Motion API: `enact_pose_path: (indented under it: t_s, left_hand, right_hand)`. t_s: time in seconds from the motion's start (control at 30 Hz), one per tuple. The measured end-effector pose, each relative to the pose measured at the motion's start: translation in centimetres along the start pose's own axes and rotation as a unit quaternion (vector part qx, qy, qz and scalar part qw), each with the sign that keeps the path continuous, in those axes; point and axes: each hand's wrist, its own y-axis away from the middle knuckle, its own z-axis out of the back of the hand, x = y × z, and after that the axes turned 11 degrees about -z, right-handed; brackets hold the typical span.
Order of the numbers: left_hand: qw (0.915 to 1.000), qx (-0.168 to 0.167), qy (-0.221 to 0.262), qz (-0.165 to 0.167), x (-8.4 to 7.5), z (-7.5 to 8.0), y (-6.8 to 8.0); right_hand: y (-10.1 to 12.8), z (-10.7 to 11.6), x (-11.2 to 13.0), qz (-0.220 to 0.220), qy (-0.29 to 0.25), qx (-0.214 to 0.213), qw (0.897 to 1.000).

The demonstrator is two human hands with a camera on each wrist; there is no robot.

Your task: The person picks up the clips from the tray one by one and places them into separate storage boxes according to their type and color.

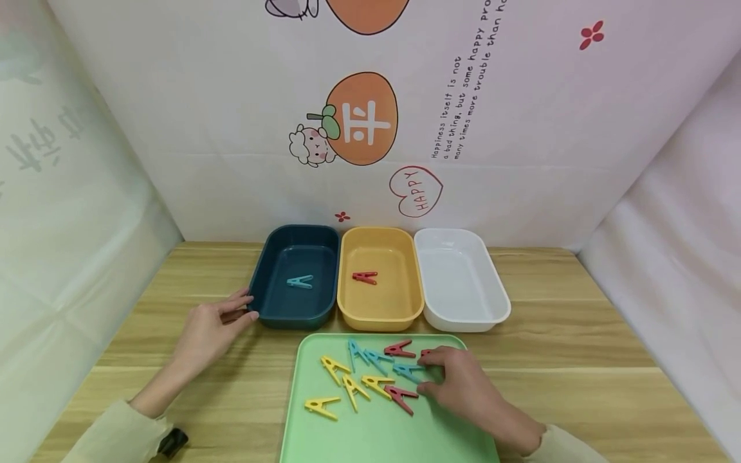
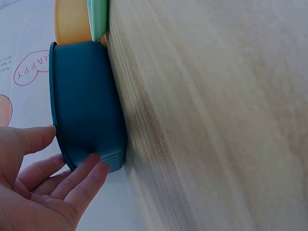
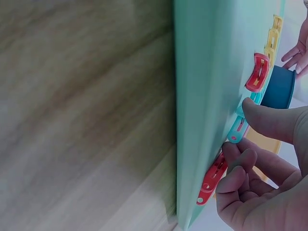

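Right hand point(image 1: 463, 386) pinches a blue clip point(image 1: 407, 370) (nine on the tray point(image 1: 370, 437)); left hand point(image 1: 211, 328), relaxed, touches the blue bin point(image 1: 272, 308).

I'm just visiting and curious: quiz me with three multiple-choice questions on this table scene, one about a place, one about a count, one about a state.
1. Where does the red clip outside the green tray lie?
A. white bin
B. yellow bin
C. bare table

2. How many yellow clips lie on the green tray?
A. four
B. one
C. seven

3. What is the left hand doing?
A. lifting a clip
B. resting in a bin
C. touching the blue bin with straight fingers

Key: 1 B, it sits in the yellow bin; 2 A, four show at the tray's left; 3 C, its fingers meet the blue bin wall.
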Motion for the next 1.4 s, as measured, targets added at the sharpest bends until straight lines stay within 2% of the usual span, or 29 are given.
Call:
enact_pose_path:
  t_s: [0.6, 1.0, 1.4]
  left_hand:
    - [0.9999, -0.003, -0.011, -0.003, 0.0, -0.1, -0.1]
    - [1.0, -0.002, -0.004, 0.0, 0.1, -0.1, -0.1]
    - [1.0, 0.0, -0.002, -0.001, -0.1, 0.0, -0.1]
  right_hand:
    - [0.4, -0.1, 0.1, -0.047, 0.01, -0.001, 0.999]
    - [0.4, 0.0, 0.1, -0.041, 0.019, 0.002, 0.999]
    - [0.7, 0.9, -0.3, -0.054, -0.034, 0.031, 0.997]
